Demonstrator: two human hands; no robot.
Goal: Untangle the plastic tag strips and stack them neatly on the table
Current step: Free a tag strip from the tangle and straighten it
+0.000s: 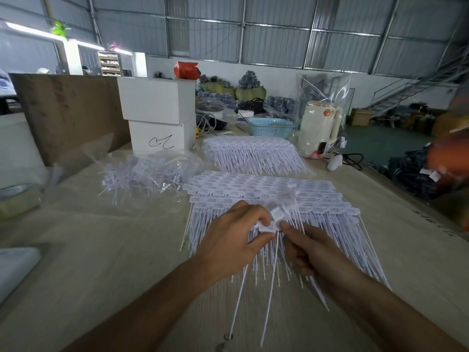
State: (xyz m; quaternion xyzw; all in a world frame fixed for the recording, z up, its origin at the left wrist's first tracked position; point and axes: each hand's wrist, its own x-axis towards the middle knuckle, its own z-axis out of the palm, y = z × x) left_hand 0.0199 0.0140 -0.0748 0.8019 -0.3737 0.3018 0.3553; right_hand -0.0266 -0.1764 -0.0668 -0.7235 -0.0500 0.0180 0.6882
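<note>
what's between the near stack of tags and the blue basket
In the head view, a second neat stack of tag strips lies on the table between the near stack and the blue basket.

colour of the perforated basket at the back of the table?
Light blue basket, clearest in the head view, beside the cream kettle.
</note>
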